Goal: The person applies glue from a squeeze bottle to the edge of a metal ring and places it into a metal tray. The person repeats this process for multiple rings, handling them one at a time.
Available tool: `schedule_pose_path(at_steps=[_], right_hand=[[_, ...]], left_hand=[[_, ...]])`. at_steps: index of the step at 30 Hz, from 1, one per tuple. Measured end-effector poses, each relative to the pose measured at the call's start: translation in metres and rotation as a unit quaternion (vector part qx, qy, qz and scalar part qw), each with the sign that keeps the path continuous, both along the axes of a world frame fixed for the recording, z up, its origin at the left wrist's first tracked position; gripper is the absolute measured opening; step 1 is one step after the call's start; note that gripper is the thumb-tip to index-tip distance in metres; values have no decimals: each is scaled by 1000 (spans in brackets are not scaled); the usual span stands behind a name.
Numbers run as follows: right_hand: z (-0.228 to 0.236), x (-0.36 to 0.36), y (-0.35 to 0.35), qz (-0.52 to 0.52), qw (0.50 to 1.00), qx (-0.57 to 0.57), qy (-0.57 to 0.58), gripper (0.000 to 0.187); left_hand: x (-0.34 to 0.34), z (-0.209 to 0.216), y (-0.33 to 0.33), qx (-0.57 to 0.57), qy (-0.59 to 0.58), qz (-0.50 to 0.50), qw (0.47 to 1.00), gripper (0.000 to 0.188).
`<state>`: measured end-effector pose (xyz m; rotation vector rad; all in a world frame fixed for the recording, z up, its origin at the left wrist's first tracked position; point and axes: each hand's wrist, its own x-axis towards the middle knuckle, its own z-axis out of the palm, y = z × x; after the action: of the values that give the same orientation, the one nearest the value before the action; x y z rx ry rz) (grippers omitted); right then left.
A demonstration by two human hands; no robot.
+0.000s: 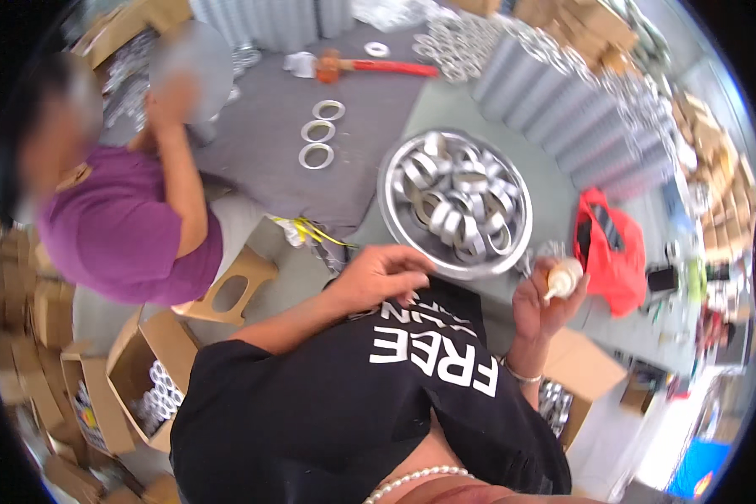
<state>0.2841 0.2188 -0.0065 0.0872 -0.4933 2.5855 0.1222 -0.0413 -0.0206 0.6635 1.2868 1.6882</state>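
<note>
My right hand (533, 307) is closed around a small squeeze bottle (565, 277) with a pale pointed nozzle, held just right of the bowl. My left hand (382, 279) hovers by the bowl's near left rim, its fingers loosely bent and apart, with nothing visible in them. The round steel bowl (386, 214) on the table is heaped with silver metal rings (469, 183). Farther left, three flat rings (317, 132) lie in a row on a grey cloth (260, 176).
A hammer with a red handle (395, 67) lies at the back. Stacked metal tubes or rings (554, 101) stand back right, near a red bag (609, 252). At left, a co-worker in a purple shirt (126, 227) handles a round disc. Open cardboard boxes (147, 370) flank me.
</note>
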Motion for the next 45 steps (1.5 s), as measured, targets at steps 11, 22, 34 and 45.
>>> schedule_pose_path(at_steps=[11,22,34,45], right_hand=[[-15,9,15,-62,996,-41,-42,58],[-25,-23,31,-46,995,-69,-46,58],[-6,-79,0,54,994,-93,-32,63],[-13,-104,-8,96,988,-119,34,60]], left_hand=[[-67,11,53,-100,518,80,846,46],[-84,-11,99,-114,547,31,829,61],[-70,5,95,-7,314,73,947,64],[-67,14,105,-81,382,6,921,62]])
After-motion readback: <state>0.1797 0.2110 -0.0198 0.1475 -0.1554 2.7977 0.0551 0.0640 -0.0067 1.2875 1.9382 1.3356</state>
